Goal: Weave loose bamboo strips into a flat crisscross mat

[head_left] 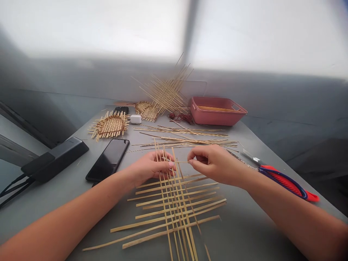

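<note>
A loose lattice of flat bamboo strips [174,208] lies on the grey table in front of me, with lengthwise strips crossing several crosswise ones. At its far end, my left hand [154,166] grips the upright strips, thumb on top and fingers beneath. My right hand [208,163], just to the right, pinches a thin bamboo strip [182,162] that runs level toward the left thumb among the lengthwise strips. Where this strip goes behind my left hand is hidden.
Loose strips [187,140] lie beyond my hands. A pink basket [217,115], woven pieces [111,125], and a larger lattice [167,90] stand behind. A phone [108,159] and black device [56,159] are left; red-and-blue scissors [285,181] lie right, near my forearm.
</note>
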A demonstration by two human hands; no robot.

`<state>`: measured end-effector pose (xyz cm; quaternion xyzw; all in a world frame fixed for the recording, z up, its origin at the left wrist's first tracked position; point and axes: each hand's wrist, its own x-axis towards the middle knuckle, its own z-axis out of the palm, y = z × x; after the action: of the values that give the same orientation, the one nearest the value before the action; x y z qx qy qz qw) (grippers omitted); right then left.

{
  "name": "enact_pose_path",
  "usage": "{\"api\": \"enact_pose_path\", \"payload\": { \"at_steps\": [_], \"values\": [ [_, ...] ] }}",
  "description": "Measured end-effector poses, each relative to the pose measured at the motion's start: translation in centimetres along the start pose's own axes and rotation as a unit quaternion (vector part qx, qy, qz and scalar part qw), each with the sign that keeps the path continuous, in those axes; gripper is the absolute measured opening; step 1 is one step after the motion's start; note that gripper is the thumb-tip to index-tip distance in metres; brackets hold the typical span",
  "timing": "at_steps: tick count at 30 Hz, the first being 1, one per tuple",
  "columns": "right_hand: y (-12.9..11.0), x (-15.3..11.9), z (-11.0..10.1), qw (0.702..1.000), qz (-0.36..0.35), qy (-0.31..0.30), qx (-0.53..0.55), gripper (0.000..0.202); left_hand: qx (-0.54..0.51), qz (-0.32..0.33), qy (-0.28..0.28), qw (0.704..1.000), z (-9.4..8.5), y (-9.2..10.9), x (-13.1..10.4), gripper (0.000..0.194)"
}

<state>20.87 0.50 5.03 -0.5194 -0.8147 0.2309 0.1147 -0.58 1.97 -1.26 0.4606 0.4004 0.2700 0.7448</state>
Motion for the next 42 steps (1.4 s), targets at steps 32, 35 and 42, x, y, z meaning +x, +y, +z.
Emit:
{"api": "enact_pose_path", "payload": {
  "at_steps": [32,35,42],
  "values": [
    [2.4,2.2,0.9,0.980,0.012,-0.111,0.166,0.014,-0.064,0.001,0.005,0.998,0.7,0.1,-0.2,0.037],
    [2.1,2.1,0.7,0.984,0.008,-0.102,0.143,0.020,-0.070,-0.009,0.001,0.998,0.8,0.3,-0.3,0.032],
    [1.3,1.8,0.8,0.982,0.025,-0.099,0.161,0.021,-0.084,-0.037,0.011,0.996,1.0,0.6,-0.4,0.028]
  ]
}}
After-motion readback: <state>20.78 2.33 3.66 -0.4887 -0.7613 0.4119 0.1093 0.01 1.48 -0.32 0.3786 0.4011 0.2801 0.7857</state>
